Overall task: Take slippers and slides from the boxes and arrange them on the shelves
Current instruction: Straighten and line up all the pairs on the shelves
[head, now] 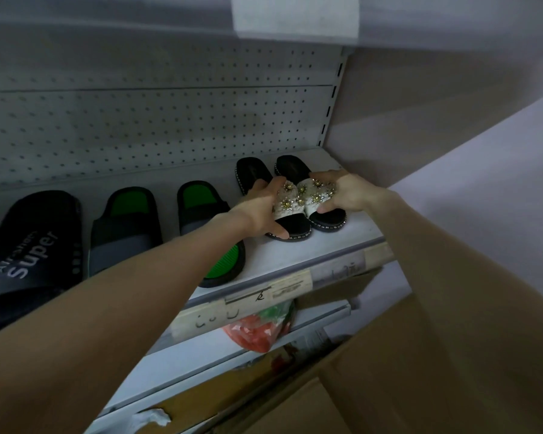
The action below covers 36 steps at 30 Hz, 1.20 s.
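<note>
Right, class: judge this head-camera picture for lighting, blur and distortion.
Head view: light is dim, flat and greyish; the white label at the top is smeared out of focus; the wide lens bends the shelf edge and leans the pegboard; sharpest are the jewelled slides, held by the left hand and right hand.

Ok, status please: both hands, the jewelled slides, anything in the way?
Left hand grips one white jewelled black-soled slide; right hand grips its twin. Both stand on grey metal shelf. Green-and-black slipper close beside; nothing blocks.
</note>
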Each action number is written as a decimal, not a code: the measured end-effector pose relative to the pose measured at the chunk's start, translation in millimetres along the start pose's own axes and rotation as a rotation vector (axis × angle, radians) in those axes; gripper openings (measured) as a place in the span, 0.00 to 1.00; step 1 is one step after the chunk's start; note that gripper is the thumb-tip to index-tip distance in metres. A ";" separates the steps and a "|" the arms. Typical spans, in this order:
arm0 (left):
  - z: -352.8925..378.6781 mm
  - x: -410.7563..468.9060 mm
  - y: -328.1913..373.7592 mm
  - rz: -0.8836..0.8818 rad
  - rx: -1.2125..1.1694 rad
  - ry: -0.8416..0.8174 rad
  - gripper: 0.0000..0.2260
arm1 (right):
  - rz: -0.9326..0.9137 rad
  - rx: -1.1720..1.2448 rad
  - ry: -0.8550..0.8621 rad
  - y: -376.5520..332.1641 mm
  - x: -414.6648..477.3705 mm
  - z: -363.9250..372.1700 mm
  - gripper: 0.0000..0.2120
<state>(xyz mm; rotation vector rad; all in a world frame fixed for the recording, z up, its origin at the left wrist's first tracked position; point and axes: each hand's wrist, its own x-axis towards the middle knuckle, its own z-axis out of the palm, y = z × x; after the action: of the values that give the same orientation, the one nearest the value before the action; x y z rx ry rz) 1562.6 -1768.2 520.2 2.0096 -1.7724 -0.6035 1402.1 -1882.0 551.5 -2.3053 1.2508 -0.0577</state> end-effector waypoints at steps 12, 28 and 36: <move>-4.2 11.5 -6.5 0.010 -0.025 0.000 0.48 | 0.010 -0.041 -0.001 1.7 15.9 -3.3 0.40; -10.6 13.1 -1.9 -0.014 0.020 -0.060 0.48 | 0.063 -0.131 -0.028 -2.6 14.4 -11.1 0.38; -53.6 -13.3 3.0 0.012 0.118 -0.116 0.40 | 0.022 -0.284 -0.074 -52.1 -6.6 -33.5 0.38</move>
<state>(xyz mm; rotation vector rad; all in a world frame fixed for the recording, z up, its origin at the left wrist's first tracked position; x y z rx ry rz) 1588.6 -1755.0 567.1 2.0780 -1.9279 -0.6367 1429.4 -1867.6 605.6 -2.5046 1.3180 0.2256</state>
